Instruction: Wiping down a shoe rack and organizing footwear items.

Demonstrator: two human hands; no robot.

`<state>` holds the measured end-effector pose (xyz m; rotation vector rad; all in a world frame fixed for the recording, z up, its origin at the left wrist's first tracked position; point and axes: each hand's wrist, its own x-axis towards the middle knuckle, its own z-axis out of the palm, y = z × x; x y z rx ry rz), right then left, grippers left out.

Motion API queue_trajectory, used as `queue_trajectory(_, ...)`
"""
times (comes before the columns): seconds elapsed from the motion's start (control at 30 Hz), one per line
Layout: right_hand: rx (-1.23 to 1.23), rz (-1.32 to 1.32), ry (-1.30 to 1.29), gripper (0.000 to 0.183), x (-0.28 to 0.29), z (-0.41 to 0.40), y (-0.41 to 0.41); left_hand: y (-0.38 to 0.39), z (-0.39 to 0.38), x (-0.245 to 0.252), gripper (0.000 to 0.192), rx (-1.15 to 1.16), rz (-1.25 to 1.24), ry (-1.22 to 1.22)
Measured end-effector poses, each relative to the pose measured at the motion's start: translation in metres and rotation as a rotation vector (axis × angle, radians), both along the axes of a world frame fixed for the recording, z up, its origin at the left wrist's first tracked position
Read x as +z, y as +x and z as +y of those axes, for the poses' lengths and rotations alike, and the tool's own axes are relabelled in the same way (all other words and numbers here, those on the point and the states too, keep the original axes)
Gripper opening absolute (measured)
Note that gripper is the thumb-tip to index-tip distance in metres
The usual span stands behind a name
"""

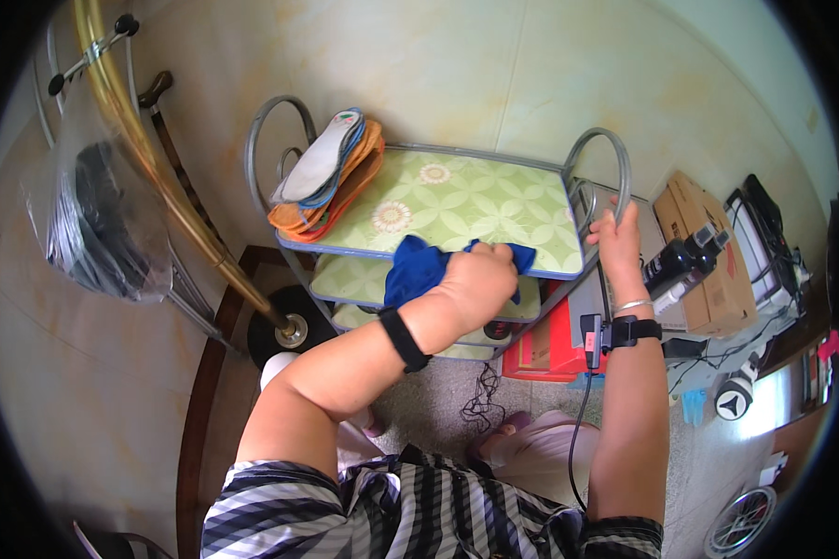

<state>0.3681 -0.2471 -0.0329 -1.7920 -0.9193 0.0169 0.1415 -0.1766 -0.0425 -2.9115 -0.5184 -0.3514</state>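
My left hand [484,279] is closed on a bunched blue cloth [414,269] at the front edge of the top shelf of a metal rack [468,209]. That shelf has a light green floral surface and a blue-grey rim. Around the grey tubular loop [619,157] at the rack's right end, the fingers of my right hand [615,237] are curled. A stack of shoe insoles [321,164], white, blue and orange, lies on the shelf's left end. The palm side of my left hand is hidden.
Lower shelves [360,279] sit under the top one. To the left are a brass-coloured pole [182,189], a plastic-wrapped bundle [105,223] and a walking cane [175,161]. Dark bottles [668,265], a cardboard box [723,279] and a red box [542,349] stand right; a black cable [486,402] lies on the floor.
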Motion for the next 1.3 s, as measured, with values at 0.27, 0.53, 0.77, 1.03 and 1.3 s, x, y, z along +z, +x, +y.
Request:
queue_trajectory(0.27,0.002,-0.02,-0.006,0.028,0.001,0.001,-0.001,-0.089,0.038,-0.02,0.037,0.237,-0.136,-0.009)
queue_trajectory(0.53,-0.003,-0.023,0.001,0.029,-0.002,0.003,0.003,-0.156,0.072,-0.031,0.038,0.333,-0.204,0.189)
queue_trajectory(0.77,-0.024,-0.034,-0.005,0.029,-0.001,0.004,0.004,-0.209,0.076,-0.046,0.033,0.363,-0.326,0.288)
queue_trajectory(1.03,0.001,-0.039,0.031,0.029,-0.003,0.004,0.005,-0.213,0.097,-0.021,0.03,0.737,-0.369,-0.071)
queue_trajectory(1.3,0.009,-0.033,0.019,0.028,-0.007,0.005,0.009,-0.193,0.086,-0.023,0.024,0.566,-0.414,-0.198)
